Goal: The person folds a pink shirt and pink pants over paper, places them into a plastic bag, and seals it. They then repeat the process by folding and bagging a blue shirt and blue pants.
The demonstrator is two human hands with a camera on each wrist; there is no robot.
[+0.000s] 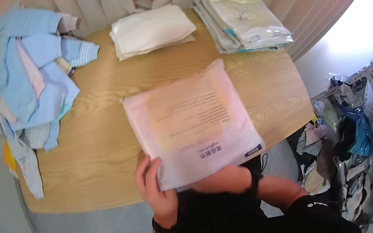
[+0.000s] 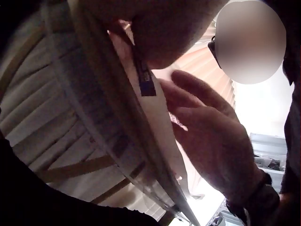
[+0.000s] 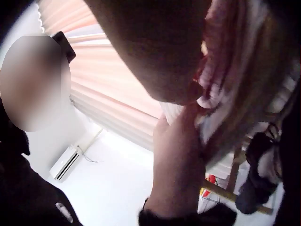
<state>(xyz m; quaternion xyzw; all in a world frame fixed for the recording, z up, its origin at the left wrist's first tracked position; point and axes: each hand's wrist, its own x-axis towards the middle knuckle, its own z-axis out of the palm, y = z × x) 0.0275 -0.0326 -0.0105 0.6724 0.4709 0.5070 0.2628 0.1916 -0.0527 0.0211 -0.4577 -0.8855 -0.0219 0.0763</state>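
Note:
A translucent plastic garment bag (image 1: 187,121) with pink clothing inside lies tilted over the table's near edge. Dark print runs across its face, upside down in the head view, and a small dark label (image 2: 147,84) marks one corner. My left hand (image 1: 156,191) grips the bag's near left corner, fingers over the edge. From the near side, my right hand (image 1: 220,180) reaches beneath the bag, its fingers hidden in the head view. The left wrist view shows that right hand (image 2: 211,136) with its fingers bent at the bag's edge, pinching the plastic.
Light blue and grey knit clothes (image 1: 33,68) are heaped at the table's left. A stack of white sheets (image 1: 151,30) lies at the back, with packed clear bags (image 1: 244,16) to its right. Racks of clothes (image 1: 349,132) stand beyond the right edge of the wooden table (image 1: 91,168).

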